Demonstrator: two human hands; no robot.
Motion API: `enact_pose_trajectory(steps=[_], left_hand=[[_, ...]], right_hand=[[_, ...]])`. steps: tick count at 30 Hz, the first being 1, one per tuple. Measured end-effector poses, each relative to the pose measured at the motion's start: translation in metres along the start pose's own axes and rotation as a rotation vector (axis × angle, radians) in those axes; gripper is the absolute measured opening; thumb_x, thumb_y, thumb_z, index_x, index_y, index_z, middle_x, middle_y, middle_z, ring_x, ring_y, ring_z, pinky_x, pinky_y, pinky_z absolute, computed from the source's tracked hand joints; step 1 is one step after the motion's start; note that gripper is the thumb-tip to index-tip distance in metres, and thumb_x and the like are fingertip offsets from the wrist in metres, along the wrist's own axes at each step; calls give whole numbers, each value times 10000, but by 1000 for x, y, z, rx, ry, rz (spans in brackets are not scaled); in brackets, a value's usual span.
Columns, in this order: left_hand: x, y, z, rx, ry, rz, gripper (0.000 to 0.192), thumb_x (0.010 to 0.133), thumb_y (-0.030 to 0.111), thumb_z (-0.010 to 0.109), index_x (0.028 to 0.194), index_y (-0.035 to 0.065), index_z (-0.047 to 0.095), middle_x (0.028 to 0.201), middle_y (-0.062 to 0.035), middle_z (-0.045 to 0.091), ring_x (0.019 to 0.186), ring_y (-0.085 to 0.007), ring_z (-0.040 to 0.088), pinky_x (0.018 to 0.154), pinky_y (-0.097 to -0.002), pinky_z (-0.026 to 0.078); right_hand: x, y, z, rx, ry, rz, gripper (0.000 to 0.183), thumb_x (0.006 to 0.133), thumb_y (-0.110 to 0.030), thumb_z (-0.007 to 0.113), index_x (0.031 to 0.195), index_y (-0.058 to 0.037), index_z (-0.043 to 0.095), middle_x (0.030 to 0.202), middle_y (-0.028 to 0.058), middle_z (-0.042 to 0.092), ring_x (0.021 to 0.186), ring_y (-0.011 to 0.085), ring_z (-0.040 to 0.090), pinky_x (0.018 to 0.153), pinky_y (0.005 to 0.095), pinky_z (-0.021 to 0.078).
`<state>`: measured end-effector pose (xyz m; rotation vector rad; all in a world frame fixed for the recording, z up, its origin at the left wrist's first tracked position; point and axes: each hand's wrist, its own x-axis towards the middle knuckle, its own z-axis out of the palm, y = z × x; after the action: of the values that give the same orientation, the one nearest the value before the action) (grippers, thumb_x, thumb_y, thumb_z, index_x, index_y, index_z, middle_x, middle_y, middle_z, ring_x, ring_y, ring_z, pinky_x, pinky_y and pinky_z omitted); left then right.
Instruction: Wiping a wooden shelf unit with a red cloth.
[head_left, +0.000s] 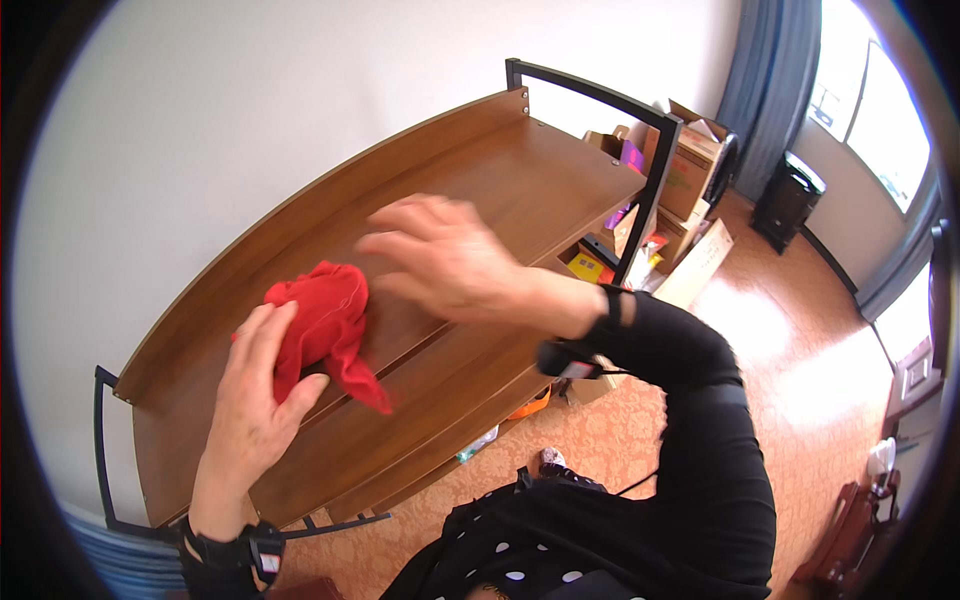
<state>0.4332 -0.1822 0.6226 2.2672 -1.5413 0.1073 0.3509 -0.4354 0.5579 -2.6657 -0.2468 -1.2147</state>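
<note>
A crumpled red cloth (324, 315) is bunched over the brown wooden shelf (480, 187), with one loose end trailing towards me. My left hand (259, 382) has its fingers on the cloth's left side and its thumb on the near side, gripping it. Whether the cloth touches the board beneath cannot be told. Just right of the cloth, my right hand (450, 259) hovers above the shelf, blurred, fingers apart and nothing in them. Dark straps with small devices circle both wrists.
Black metal frames (600, 91) stand at the shelf's ends, and a raised back board (322, 199) runs along the white wall. Beyond the right end are stacked cardboard boxes (686, 176) and a black speaker-like box (789, 202). Orange patterned flooring (622, 442) lies below.
</note>
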Motion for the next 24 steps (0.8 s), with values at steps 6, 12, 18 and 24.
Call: enact_pose_trajectory(steps=[6,12,18,24], left_hand=[[82,22,44,238,-180,-123,636,853,324,599,1383,112,320,1418,-275,247,1315,-435,256,1057,-457,284],[219,59,113,80,-75,280,575,874,249,572,1366,68,335,1389,-200,346,1278,-357,348,1045,-406,307],[342,111,202,91,65,432,514,855,218,593,1313,84,401,1318,-165,433,1239,-311,404,1027,-387,334],[333,77,178,88,81,436,433,821,171,620,1208,53,466,1237,-158,475,1153,-318,462,980,-387,378]], right_hand=[[-94,89,-132,-602,238,51,353,675,-142,666,1026,-134,630,1259,98,469,1187,301,402,947,468,310],[-111,164,-154,-117,534,418,580,757,-76,661,1292,-78,437,1204,174,507,1095,296,500,902,403,412],[-117,187,-126,103,698,356,525,791,41,583,1280,-37,413,1123,184,597,786,229,660,666,300,522],[-121,198,-130,98,704,269,552,783,43,586,1293,-35,389,1091,161,606,727,205,639,641,289,516]])
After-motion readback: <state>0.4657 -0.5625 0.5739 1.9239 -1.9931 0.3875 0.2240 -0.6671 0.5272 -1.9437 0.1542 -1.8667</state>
